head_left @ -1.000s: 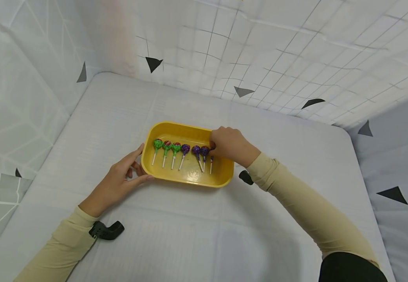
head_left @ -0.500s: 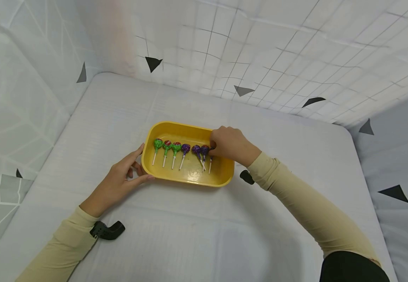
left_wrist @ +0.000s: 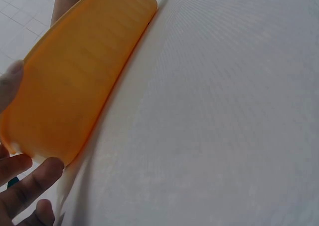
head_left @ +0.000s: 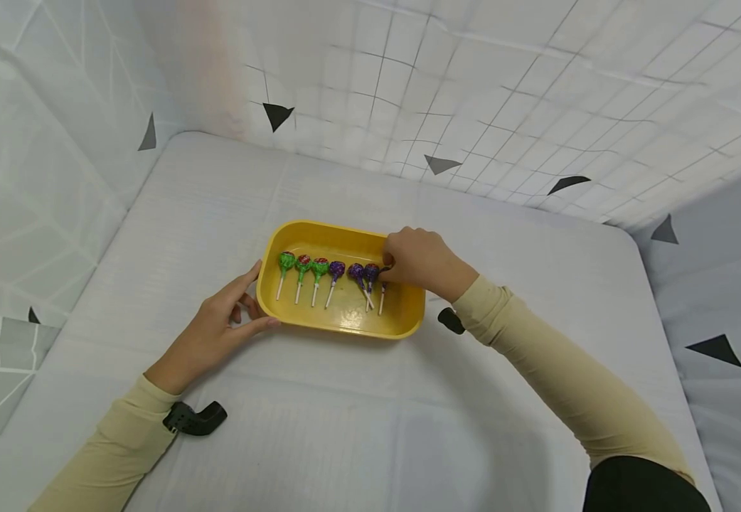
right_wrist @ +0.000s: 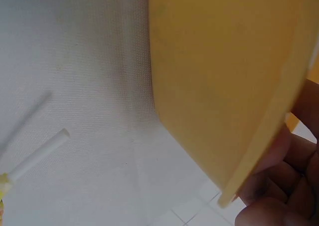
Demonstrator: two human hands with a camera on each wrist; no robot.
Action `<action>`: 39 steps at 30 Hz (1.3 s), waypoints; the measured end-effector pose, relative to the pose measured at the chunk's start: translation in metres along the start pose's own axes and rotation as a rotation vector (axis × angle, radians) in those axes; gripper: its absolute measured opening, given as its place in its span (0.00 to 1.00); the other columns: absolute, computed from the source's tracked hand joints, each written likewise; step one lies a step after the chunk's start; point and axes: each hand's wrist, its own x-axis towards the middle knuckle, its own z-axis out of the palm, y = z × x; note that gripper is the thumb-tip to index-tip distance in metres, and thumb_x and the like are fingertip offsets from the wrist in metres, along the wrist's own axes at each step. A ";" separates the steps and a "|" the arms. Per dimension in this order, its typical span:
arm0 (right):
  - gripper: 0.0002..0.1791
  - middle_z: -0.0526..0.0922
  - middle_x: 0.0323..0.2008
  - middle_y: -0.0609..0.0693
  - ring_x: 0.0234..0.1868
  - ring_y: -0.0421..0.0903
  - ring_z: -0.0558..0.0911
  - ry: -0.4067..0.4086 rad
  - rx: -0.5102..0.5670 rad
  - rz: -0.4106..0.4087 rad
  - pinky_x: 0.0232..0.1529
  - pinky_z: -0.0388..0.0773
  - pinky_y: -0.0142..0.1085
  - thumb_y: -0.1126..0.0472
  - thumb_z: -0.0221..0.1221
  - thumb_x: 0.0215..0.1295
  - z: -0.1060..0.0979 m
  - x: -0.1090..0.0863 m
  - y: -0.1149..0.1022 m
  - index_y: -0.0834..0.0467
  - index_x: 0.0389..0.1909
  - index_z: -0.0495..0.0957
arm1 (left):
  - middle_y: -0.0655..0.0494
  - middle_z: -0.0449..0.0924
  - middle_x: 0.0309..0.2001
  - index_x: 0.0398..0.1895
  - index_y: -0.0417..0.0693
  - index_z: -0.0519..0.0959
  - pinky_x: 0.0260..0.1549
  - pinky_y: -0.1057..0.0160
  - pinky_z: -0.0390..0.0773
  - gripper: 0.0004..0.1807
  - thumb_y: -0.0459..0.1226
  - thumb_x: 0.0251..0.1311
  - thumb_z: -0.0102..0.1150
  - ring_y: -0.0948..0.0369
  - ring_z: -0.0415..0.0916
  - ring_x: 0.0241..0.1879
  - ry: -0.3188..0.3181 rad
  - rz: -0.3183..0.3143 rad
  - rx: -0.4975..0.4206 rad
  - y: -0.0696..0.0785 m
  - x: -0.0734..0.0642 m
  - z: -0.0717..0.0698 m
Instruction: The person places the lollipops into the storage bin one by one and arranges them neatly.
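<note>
A yellow tray lies on the white table, with a row of lollipops inside. Three green-wrapped lollipops are on the left; purple-wrapped lollipops follow to the right. My left hand holds the tray's left end, thumb at the near side and fingers round the corner. In the left wrist view its thumb rests against the tray wall. My right hand reaches over the right end and pinches the rightmost lollipop; its head is mostly hidden by the fingers, and its white stick points toward me.
In the right wrist view, a white stick with a bit of yellow wrapper lies on the table outside the tray. White cloth walls with black triangles enclose the table's back and sides. A black wrist device sits on the left sleeve.
The stick of the lollipop under my right hand has swung slightly left, and a neighbouring purple one's stick has shifted a little right. My left hand and the tray have stayed in place.
</note>
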 end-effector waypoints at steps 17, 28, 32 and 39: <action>0.16 0.87 0.33 0.47 0.33 0.46 0.81 0.054 0.059 0.040 0.30 0.78 0.38 0.45 0.70 0.64 -0.009 -0.022 0.009 0.54 0.37 0.89 | 0.56 0.81 0.36 0.83 0.47 0.54 0.33 0.67 0.74 0.52 0.37 0.59 0.75 0.61 0.72 0.34 0.003 0.005 -0.004 0.000 0.000 0.000; 0.13 0.91 0.40 0.48 0.44 0.49 0.86 0.115 0.185 0.065 0.43 0.83 0.46 0.50 0.71 0.65 -0.021 -0.051 0.030 0.54 0.44 0.90 | 0.56 0.81 0.36 0.83 0.47 0.54 0.33 0.67 0.74 0.52 0.37 0.59 0.75 0.61 0.72 0.34 0.005 0.003 0.001 0.000 0.000 0.000; 0.14 0.91 0.39 0.49 0.45 0.50 0.86 0.136 0.209 0.094 0.46 0.83 0.47 0.50 0.70 0.65 -0.021 -0.059 0.038 0.55 0.43 0.90 | 0.55 0.82 0.36 0.83 0.46 0.54 0.33 0.67 0.74 0.52 0.37 0.59 0.75 0.60 0.73 0.34 0.005 0.001 0.004 0.001 0.000 0.000; 0.16 0.91 0.41 0.51 0.47 0.52 0.86 0.128 0.229 0.143 0.47 0.82 0.49 0.49 0.68 0.67 -0.017 -0.070 0.055 0.57 0.46 0.89 | 0.55 0.81 0.36 0.83 0.46 0.54 0.34 0.67 0.74 0.52 0.38 0.59 0.75 0.59 0.73 0.34 0.003 -0.003 0.014 0.002 0.000 0.000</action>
